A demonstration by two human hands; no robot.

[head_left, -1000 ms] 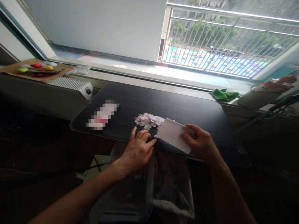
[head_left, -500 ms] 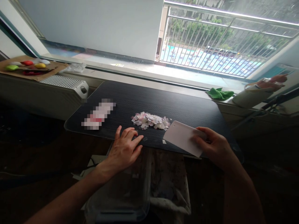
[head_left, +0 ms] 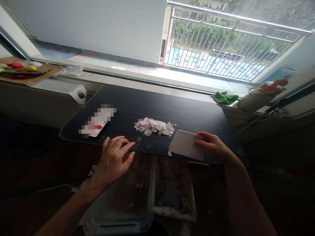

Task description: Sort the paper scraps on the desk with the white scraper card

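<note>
On the dark tabletop lies a heap of small paper scraps, pale with pinkish bits. My right hand grips a flat white scraper, its thumb and fingers on the right end. The scraper's left end is near a loose scrap at the table's front edge. My left hand hovers by the front edge with fingers apart, holding nothing. A few loose pieces lie to the right of its fingertips.
A blurred-out flat object lies on the table's left side. Below the front edge stands a clear plastic bin with a few scraps inside. A green cloth and a pale container rest at the sill.
The scraper has turned flatter and come down over the front strip of table beside the loose scrap. My left hand has drawn back leftward from the loose pieces. The view has shifted slightly.
</note>
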